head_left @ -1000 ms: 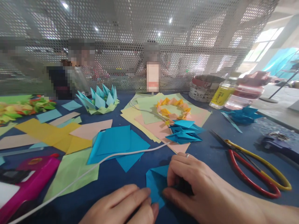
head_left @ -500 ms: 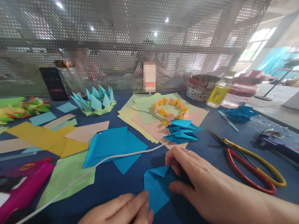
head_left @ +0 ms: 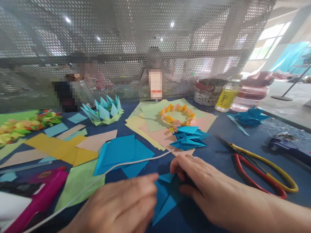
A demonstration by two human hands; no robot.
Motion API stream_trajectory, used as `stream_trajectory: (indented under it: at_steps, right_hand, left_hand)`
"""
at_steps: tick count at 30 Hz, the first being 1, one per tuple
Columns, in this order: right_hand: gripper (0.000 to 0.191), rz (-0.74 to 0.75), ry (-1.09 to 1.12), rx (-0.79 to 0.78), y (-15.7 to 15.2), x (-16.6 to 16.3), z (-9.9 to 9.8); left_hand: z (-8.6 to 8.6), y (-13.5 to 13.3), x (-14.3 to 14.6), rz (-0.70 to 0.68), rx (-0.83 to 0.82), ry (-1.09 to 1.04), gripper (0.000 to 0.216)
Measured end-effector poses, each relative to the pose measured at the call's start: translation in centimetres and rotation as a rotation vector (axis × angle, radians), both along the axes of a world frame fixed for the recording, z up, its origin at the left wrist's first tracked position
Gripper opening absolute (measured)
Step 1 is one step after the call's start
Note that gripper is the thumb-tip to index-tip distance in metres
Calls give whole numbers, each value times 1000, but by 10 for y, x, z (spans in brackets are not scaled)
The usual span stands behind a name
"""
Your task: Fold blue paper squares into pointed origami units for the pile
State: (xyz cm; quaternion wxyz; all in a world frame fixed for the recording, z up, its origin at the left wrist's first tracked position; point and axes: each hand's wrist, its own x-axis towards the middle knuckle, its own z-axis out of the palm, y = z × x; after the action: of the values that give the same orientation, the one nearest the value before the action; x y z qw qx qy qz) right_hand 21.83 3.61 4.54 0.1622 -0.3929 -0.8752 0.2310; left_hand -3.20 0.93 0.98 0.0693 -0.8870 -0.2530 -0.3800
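A partly folded square of blue paper [head_left: 167,205] lies on the dark blue table in front of me, creased and with a triangular flap at its top. My right hand [head_left: 194,181], a ring on one finger, curls its fingers and thumb on the paper's right edge. Over the paper's left side is my left hand [head_left: 128,200], slightly blurred, fingers drawn together at the edge and hiding that corner. Just beyond stand several folded blue paper pieces [head_left: 189,138]. A stack of blue sheets [head_left: 119,152] lies to the left, crossed by a white cable [head_left: 121,164].
Scissors [head_left: 257,174] lie at right. A magenta glue gun [head_left: 48,191] is at left among cut paper strips. Farther back are a light-blue paper crown [head_left: 107,111], an orange paper ring [head_left: 166,118], a bottle [head_left: 227,95] and a tape roll [head_left: 210,92] before a perforated screen.
My left hand has risen and moved up over the paper's left side, which now shows a different fold. The right hand stays almost in place. The view has shifted slightly.
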Motion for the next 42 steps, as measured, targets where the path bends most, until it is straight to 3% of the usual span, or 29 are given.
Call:
stream_trajectory:
  at_steps: [2,5,12,16,23,31,36,42]
  right_hand:
    - [33,7,-4,14,0,0,0]
    - [33,17,-2,24,-1,0,-2]
    - [36,28,69,122,-1,1,-10]
    - [27,30,31,79,0,-1,-7]
    - [33,-25,-23,121,-2,-2,-2]
    - [31,-4,-80,66,2,-2,0]
    - [21,31,-10,21,5,-1,-3]
    - [21,49,22,7,6,-2,-5]
  left_hand:
    - [11,5,-3,111,-88,182,39]
    - [19,11,-1,131,-154,311,54]
    - [19,17,13,57,-348,194,38]
    - [19,16,17,53,-437,108,29]
    - [19,16,29,190,-554,-17,16]
    - [20,11,38,187,-575,-62,19]
    - [23,14,37,185,-744,0,18]
    - [29,9,39,247,-929,18,18]
